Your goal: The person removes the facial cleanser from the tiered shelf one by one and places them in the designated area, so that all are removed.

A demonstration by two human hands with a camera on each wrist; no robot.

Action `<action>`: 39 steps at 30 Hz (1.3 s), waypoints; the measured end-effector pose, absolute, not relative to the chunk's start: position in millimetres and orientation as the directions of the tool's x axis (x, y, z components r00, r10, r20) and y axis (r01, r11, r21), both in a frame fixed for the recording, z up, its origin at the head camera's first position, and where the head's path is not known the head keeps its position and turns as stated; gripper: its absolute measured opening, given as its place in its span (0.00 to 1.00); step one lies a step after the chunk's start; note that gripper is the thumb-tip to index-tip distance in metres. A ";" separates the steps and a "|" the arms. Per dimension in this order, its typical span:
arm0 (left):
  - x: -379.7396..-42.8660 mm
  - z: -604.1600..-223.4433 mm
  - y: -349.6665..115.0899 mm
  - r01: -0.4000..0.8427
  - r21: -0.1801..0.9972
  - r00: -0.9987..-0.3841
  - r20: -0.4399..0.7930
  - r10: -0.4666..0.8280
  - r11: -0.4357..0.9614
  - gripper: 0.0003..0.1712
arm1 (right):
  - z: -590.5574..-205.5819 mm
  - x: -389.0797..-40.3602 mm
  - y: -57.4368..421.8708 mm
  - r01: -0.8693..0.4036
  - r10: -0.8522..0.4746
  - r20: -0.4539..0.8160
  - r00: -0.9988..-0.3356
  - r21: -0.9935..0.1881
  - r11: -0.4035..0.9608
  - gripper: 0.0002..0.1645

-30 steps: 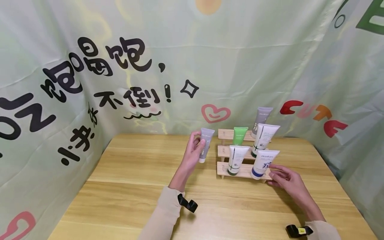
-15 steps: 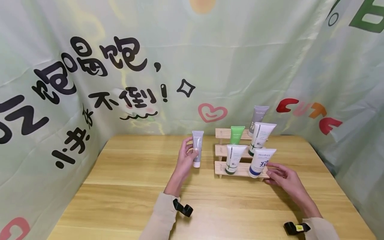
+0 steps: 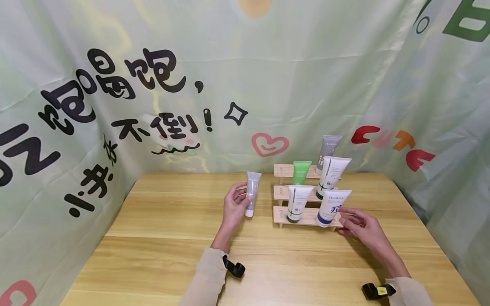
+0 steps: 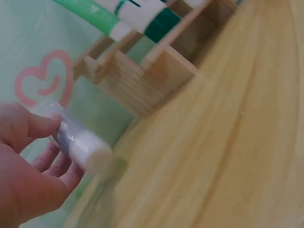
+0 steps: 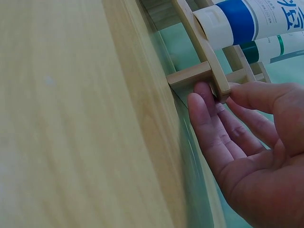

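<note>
In the head view my left hand pinches a small grey-lilac squeeze tube between thumb and fingers. It is upright, white cap down, left of the wooden three-step display stand. The left wrist view has the tube's cap just above the tabletop; whether it touches is unclear. My right hand grips the right end of the stand's lowest step; in the right wrist view the thumb lies on the board's end and fingers curl beneath. Beside that hand stands a white tube with a blue band.
The front step also holds a white tube with a green-banded cap. Behind are a green tube, another white tube and a grey tube at the top right. A printed cloth hangs behind the table.
My left hand has moved left and down, away from the stand, bringing the grey-lilac tube from tilted to nearly upright and lower. The right hand keeps its grip on the stand. The view shifted slightly.
</note>
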State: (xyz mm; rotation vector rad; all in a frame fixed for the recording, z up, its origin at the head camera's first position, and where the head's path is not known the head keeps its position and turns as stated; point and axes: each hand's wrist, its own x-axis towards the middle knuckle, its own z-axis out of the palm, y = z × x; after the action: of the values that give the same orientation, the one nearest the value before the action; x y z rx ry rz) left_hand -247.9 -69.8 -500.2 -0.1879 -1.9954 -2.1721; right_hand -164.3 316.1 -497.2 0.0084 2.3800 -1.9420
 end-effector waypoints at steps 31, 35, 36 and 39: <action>-257.7 -507.5 -62.6 0.153 0.824 -0.977 0.210 -0.043 0.546 0.25 | -499.4 -164.4 317.3 0.041 -0.030 -0.048 -0.998 -0.976 0.214 0.31; -258.0 -504.0 -62.1 0.141 0.784 -0.978 0.206 -0.040 0.604 0.24 | -498.6 -164.9 316.6 0.039 -0.039 -0.048 -0.998 -0.978 0.207 0.31; -258.2 -503.5 -62.1 0.133 0.776 -0.979 0.199 -0.039 0.617 0.23 | -498.3 -165.1 316.4 0.043 -0.037 -0.051 -0.998 -0.977 0.207 0.30; -258.3 -502.7 -61.8 0.112 0.769 -0.984 0.176 -0.041 0.629 0.22 | -497.4 -164.9 316.7 0.044 -0.035 -0.052 -0.998 -0.977 0.207 0.29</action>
State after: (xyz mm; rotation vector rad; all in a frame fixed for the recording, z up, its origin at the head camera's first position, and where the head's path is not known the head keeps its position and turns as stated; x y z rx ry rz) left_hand -258.3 -61.8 -502.7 -0.0586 -2.6730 -1.2800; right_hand -164.9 316.7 -497.4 0.0091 2.3911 -1.9400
